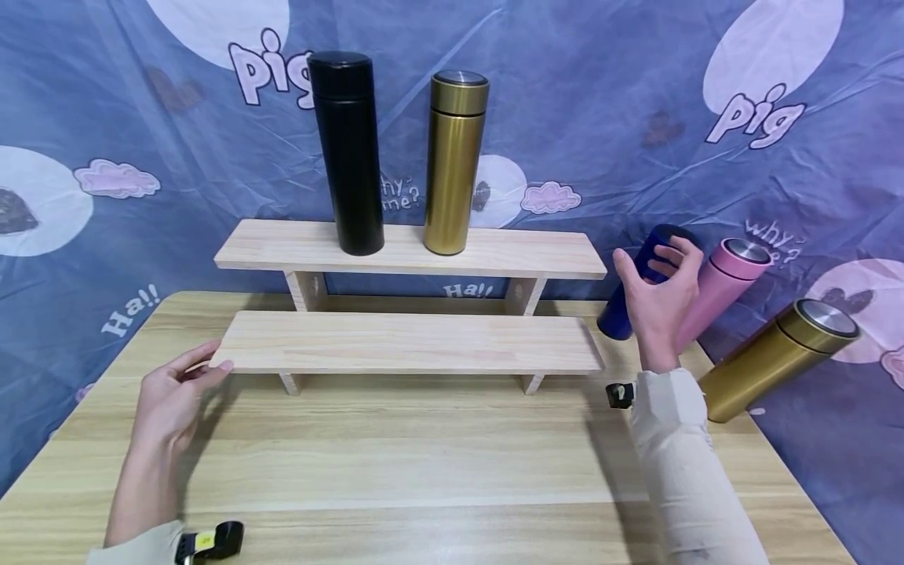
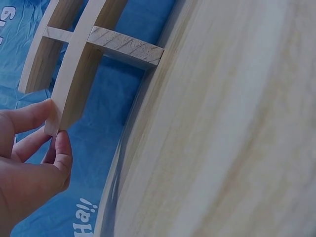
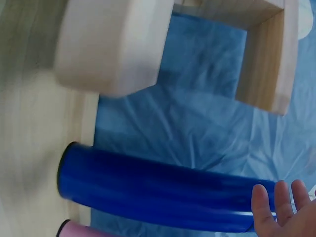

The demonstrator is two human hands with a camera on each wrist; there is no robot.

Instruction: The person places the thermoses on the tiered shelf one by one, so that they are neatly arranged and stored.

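My left hand [image 1: 169,400] pinches the left end of the lower board of a two-tier wooden shelf [image 1: 410,343], thumb and fingers on its edge in the left wrist view. At the right, my right hand [image 1: 660,302] is at a blue thermos bottle [image 1: 617,314], partly covering it. Its fingers are parted and loosely bent, and in the right wrist view the fingertips [image 3: 260,197] overlap the top end of the bottle. Just right of that hand stands a pink thermos bottle [image 1: 727,282], partly behind it.
On the upper board [image 1: 282,245] stand a black thermos bottle [image 1: 351,165] and a gold thermos bottle [image 1: 455,173]. Another gold thermos bottle [image 1: 777,361] stands near the right edge of the wooden table [image 1: 424,455]. A blue printed cloth [image 1: 600,118] hangs behind.
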